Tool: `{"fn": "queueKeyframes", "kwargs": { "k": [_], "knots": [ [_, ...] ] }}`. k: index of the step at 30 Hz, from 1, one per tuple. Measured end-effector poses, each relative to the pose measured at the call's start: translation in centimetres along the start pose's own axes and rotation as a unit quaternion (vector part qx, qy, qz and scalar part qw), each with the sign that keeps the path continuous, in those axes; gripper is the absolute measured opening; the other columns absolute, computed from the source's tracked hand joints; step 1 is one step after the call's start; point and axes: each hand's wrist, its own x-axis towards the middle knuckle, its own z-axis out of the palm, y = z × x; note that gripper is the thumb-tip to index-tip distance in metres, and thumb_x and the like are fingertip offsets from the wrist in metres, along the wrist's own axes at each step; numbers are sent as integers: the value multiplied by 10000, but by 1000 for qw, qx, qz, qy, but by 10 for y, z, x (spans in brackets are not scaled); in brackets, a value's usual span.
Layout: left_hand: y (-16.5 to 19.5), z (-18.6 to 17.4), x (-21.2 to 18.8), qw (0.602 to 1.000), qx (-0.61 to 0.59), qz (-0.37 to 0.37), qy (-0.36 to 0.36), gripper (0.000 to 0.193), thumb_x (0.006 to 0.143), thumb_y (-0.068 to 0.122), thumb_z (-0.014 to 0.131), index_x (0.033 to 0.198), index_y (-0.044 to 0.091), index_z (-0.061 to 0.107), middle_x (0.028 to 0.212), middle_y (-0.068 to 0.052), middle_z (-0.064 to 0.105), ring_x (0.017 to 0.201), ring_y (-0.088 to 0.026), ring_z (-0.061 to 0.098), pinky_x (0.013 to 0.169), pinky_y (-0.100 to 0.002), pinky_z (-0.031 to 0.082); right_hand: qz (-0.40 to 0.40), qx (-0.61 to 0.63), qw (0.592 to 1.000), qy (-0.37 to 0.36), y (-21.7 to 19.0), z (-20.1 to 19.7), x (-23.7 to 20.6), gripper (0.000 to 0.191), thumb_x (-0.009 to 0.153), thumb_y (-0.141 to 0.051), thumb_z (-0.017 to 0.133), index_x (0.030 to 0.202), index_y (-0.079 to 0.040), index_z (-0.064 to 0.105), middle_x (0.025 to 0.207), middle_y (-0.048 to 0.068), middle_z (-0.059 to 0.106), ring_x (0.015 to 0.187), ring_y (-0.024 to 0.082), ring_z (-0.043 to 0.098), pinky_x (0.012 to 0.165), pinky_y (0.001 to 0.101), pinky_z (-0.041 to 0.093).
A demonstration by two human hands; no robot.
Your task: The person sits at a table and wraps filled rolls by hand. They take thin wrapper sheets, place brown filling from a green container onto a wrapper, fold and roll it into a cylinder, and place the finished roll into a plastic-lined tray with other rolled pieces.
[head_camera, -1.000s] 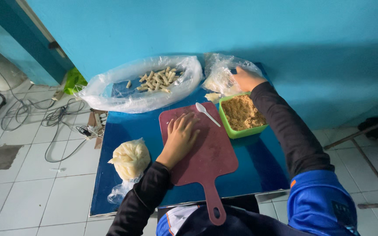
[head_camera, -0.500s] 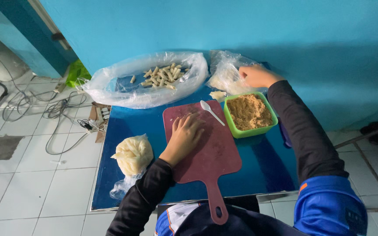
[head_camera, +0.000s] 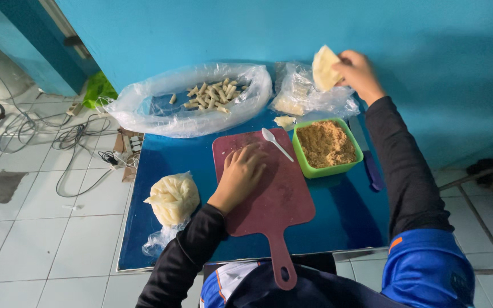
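My left hand (head_camera: 241, 174) lies flat, palm down, on a dark red cutting board (head_camera: 275, 199) with a handle pointing toward me. My right hand (head_camera: 358, 71) is raised at the far right and pinches a pale thin wrapper sheet (head_camera: 324, 67) above a clear plastic bag (head_camera: 309, 97) holding more sheets. A green square tub (head_camera: 326, 149) of brown crumbly filling stands right of the board. A white plastic spoon (head_camera: 275, 142) rests on the board's far edge.
A large clear bag (head_camera: 192, 102) with several finished pale rolls lies at the back of the blue table (head_camera: 349, 217). A tied bag of pale dough (head_camera: 172, 198) sits at the left. A blue-handled knife (head_camera: 369, 162) lies right of the tub. Cables trail on the tiled floor (head_camera: 41, 194).
My right hand has lifted out of the plastic bag with a wrapper sheet in its fingers. My left hand has stayed on the board.
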Motion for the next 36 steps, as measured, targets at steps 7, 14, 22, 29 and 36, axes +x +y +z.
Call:
{"fn": "queueKeyframes", "kwargs": {
  "k": [7,14,22,29,36],
  "knots": [
    [-11,1,8,975,-197,-87,51,361,999,164,614,1351,84,585,1361,-131,613,1221,-308,642,983,-403,541,-56,99,988,-101,-33,0,-17,317,997,-234,674,1212,-2,653,1082,68,702,961,160,712,784,322,622],
    [-19,0,16,732,-649,-204,34,644,1047,199,567,1595,83,249,1569,-153,435,1334,-300,569,1062,-421,519,-164,-124,961,-186,-69,91,-84,302,932,-243,708,1149,-34,726,956,85,749,835,159,707,716,300,558],
    [-10,-1,12,833,-528,-148,70,817,982,63,678,1603,132,151,1408,-165,484,1199,-206,586,933,-332,539,-159,-67,962,-213,-76,150,-119,350,925,-286,752,1142,-26,667,951,62,726,875,115,677,756,294,545],
    [-20,0,7,832,-494,-213,135,470,1142,324,391,1556,102,416,1360,-74,502,1133,-176,626,881,-322,595,-158,13,944,-288,-61,152,-120,562,893,-204,781,1379,-55,542,1006,49,592,905,131,573,798,286,490],
    [-25,13,7,704,-594,-317,224,485,1082,354,420,1526,193,310,1465,-12,431,1296,-181,493,1021,-396,453,-210,-130,965,-87,-74,152,-137,507,857,-48,720,1334,-85,550,1057,126,606,933,211,602,810,343,511]
  ]
}}
